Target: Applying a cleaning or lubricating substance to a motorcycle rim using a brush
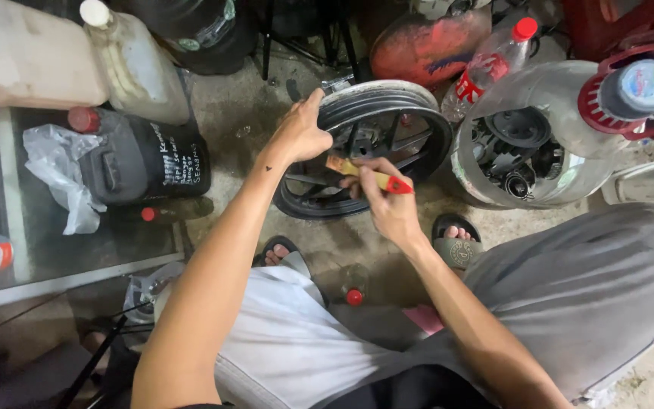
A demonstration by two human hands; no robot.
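Person is squatting on the concrete floor (pixel 357 242), both arms reaching forward to a black spoked wheel rim (pixel 376 113) standing upright in the middle far part of the scene. Left hand (pixel 299 135) is arching over the rim's left edge, fingers curling down on it and thumb pointing up, gripping the rim. Left forearm is running up diagonally from the near left, wrist bent. Right hand (pixel 387 204) is sitting just in front of the rim, fingers closed around a brush with a yellow handle and red end (pixel 369 176); the brush is lying roughly level, red end pointing right, the other end going in toward the spokes. Right forearm is coming in from the near right. The two hands are apart, one on each thing.

Counts: one rim, one brush, two sandalled feet (pixel 452 241) showing near the rim. Three red-capped bottles are lying around: one clear bottle (pixel 493 60) far right, one small bottle (pixel 351 284) on the floor between the knees, one (pixel 175 210) lying left of the rim. One black jerrycan (pixel 141 159) is standing left, one whitish jug (pixel 134 64) behind it. One big clear cut container with dark parts inside (pixel 531 144) is sitting right of the rim, just beside it.
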